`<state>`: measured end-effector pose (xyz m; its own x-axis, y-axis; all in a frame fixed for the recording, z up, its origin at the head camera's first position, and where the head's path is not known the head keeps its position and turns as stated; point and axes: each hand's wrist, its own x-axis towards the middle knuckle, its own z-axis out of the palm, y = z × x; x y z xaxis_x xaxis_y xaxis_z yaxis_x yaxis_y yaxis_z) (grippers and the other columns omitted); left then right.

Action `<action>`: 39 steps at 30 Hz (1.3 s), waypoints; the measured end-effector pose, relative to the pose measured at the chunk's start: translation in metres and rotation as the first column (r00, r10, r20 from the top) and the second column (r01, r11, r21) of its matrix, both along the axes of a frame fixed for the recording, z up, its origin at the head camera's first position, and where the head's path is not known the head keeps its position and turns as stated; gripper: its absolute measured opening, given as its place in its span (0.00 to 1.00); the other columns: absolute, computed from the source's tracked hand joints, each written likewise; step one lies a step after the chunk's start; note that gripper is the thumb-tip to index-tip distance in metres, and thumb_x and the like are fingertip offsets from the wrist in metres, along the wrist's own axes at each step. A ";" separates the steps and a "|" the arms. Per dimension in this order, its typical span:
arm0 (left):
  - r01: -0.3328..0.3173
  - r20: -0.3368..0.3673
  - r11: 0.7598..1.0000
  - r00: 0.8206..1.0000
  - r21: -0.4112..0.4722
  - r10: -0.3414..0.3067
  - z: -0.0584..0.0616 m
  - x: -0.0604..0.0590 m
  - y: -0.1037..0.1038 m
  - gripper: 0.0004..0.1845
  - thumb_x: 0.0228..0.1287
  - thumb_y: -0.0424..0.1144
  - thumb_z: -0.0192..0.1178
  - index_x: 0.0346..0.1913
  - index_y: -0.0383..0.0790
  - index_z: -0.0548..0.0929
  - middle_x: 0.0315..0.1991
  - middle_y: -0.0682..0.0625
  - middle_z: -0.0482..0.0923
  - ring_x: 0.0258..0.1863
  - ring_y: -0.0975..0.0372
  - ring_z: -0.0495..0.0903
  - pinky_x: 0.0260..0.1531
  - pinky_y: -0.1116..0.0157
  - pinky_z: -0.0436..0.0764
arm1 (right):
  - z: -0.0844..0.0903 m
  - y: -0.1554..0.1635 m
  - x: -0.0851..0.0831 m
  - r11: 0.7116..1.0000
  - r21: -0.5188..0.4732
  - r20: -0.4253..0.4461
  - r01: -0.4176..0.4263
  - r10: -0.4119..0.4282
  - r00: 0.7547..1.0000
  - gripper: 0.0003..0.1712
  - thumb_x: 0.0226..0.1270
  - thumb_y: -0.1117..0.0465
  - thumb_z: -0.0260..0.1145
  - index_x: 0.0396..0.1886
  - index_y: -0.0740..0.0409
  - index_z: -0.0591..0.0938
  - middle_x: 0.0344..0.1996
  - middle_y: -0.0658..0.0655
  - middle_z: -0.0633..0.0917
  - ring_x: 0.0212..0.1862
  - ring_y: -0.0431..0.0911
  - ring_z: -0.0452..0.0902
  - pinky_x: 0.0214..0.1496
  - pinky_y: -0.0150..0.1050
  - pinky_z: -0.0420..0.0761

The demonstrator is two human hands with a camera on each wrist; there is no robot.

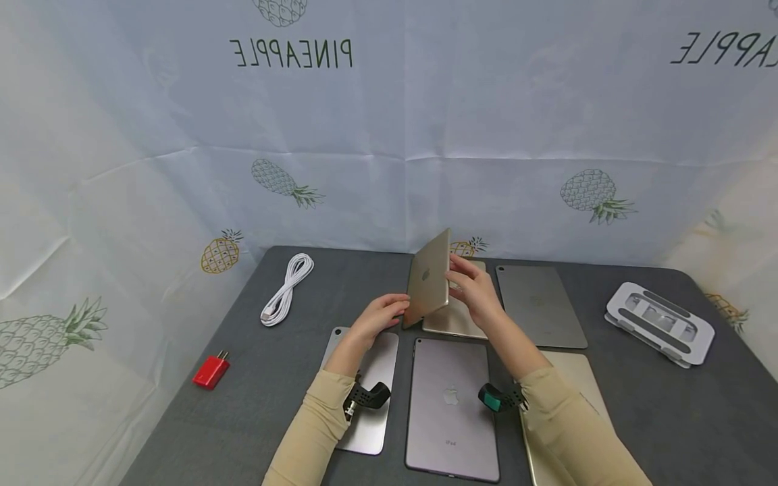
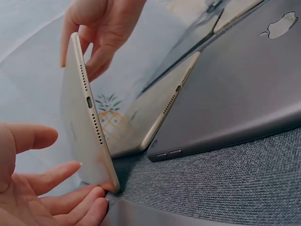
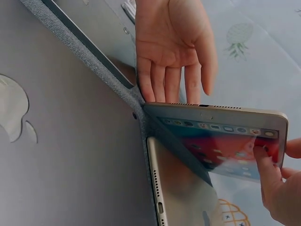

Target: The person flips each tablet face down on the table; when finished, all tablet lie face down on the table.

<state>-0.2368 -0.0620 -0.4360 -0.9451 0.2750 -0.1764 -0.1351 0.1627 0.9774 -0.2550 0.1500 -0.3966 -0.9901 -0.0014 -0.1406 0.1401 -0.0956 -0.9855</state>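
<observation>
A gold tablet (image 1: 428, 280) stands tilted up on its edge at the back middle of the dark table, its back facing left. My right hand (image 1: 475, 293) pinches its right edge, thumb on the lit screen (image 3: 225, 146) and fingers on the back. My left hand (image 1: 379, 316) is by the lower left edge, fingers extended; in the left wrist view its fingertips (image 2: 99, 192) touch the bottom corner. Another gold tablet (image 1: 452, 320) lies flat just right of the raised one. A space-grey tablet (image 1: 451, 425) lies in front, Apple logo up.
A silver tablet (image 1: 384, 358) lies under my left forearm, a gold one (image 1: 574, 371) under my right. A dark grey tablet (image 1: 541, 307) lies at back right. Around them are a coiled white cable (image 1: 286, 291), a red charger plug (image 1: 211, 372) and a white folded stand (image 1: 659, 324).
</observation>
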 end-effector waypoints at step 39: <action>-0.136 -0.070 0.980 0.989 -0.146 0.127 0.009 0.005 -0.054 0.24 0.73 0.41 0.53 0.65 0.29 0.72 0.63 0.36 0.71 0.60 0.47 0.70 0.60 0.50 0.67 | -0.042 -0.034 -0.008 0.988 0.140 -0.022 -0.070 0.073 0.997 0.26 0.66 0.73 0.59 0.64 0.76 0.70 0.48 0.68 0.79 0.42 0.40 0.77 0.44 0.27 0.78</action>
<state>-0.2316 -0.1162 -0.4265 -0.9814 0.1218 -0.1485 -0.1074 0.2928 0.9501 -0.2632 0.1161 -0.4390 -0.9916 -0.0547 -0.1176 0.1148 0.0517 -0.9920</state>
